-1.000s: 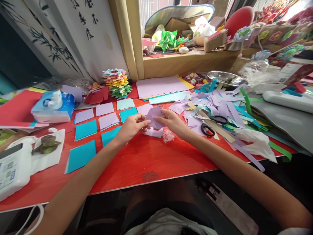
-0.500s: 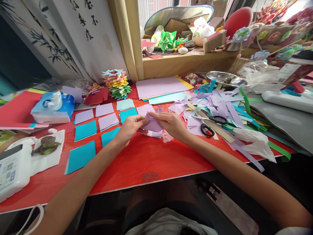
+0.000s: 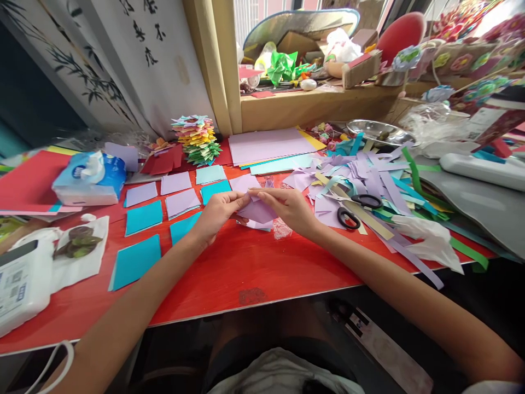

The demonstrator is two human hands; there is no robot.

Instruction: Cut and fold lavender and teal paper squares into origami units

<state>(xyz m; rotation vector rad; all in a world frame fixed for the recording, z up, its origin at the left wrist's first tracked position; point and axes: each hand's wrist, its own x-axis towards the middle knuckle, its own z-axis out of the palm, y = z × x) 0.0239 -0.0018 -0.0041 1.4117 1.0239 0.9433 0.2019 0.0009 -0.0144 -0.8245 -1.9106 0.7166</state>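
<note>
A partly folded lilac paper is held between both hands, above the red table. My left hand pinches its left side with thumb and fingers. From the right, my right hand grips the upper edge, its fingertips meeting those of the left. Another lilac sheet shows partly beneath the held one. Stacks of square paper lie to the left, among them a teal stack and a lilac stack.
Black-handled scissors lie on paper strips at the right. A tower of folded paper stands at the back. Farther left are a blue tissue pack and a white device. Large lilac sheets lie behind my hands.
The fingers of my right hand have shifted slightly along the paper's upper edge, and the held paper is tilted a little differently. Both hands remain on it.
</note>
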